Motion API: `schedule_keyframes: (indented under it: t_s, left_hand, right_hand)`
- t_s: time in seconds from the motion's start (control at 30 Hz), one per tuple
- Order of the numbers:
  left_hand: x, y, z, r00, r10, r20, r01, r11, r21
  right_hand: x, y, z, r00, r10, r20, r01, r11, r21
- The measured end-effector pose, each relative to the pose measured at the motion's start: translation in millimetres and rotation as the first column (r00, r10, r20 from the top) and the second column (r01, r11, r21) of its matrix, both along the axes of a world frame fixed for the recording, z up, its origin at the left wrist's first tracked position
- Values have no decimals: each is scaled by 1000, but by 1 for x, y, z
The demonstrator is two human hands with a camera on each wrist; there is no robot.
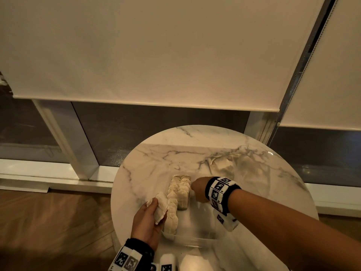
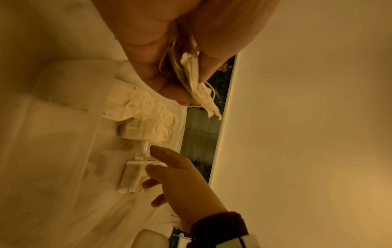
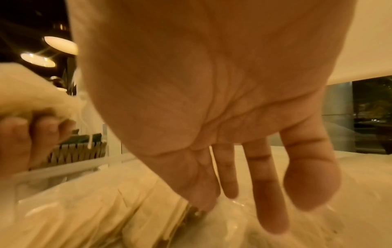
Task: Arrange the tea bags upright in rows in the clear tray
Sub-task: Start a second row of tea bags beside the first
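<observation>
A clear tray [image 1: 195, 242] sits on the round marble table [image 1: 156, 159]. Two rows of pale tea bags [image 1: 178, 194] stand upright in its left part. My left hand [image 1: 148, 218] grips a small bunch of loose tea bags [image 1: 160, 207] just left of the rows; in the left wrist view that bunch [image 2: 196, 83] is pinched between thumb and fingers. My right hand [image 1: 197, 189] reaches down inside the tray with straight fingers [image 3: 267, 193], open and holding nothing, against the right side of the right row [image 3: 131, 211].
A crumpled clear plastic bag [image 1: 222, 163] lies on the table behind the right hand. The tray's right part holds no tea bags. Beyond the table's far edge are a window frame and lowered roller blinds [image 1: 156, 55]. Wooden floor lies to the left.
</observation>
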State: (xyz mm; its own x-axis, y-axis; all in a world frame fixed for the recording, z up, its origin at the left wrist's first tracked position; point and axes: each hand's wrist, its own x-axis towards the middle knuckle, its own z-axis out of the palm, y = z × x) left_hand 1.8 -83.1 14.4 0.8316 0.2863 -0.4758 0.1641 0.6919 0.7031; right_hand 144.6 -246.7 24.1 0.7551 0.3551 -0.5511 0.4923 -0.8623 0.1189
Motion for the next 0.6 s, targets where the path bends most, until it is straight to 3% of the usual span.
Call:
schedule_keyframes:
  t_s: [0.07, 0.27, 0.6]
  left_hand:
    - [0, -1, 1, 1000, -2, -1, 2, 1000, 6]
    - [-1, -7, 2, 1000, -13, -9, 14, 1000, 26]
    - [-4, -14, 5, 1000, -29, -8, 29, 999, 34]
  right_hand:
    - [-16, 2, 21, 1000, -8, 13, 7, 1000, 23]
    - [-36, -2, 4, 994, -64, -93, 60, 997, -46]
    - [-34, -7, 10, 996, -75, -43, 75, 997, -13]
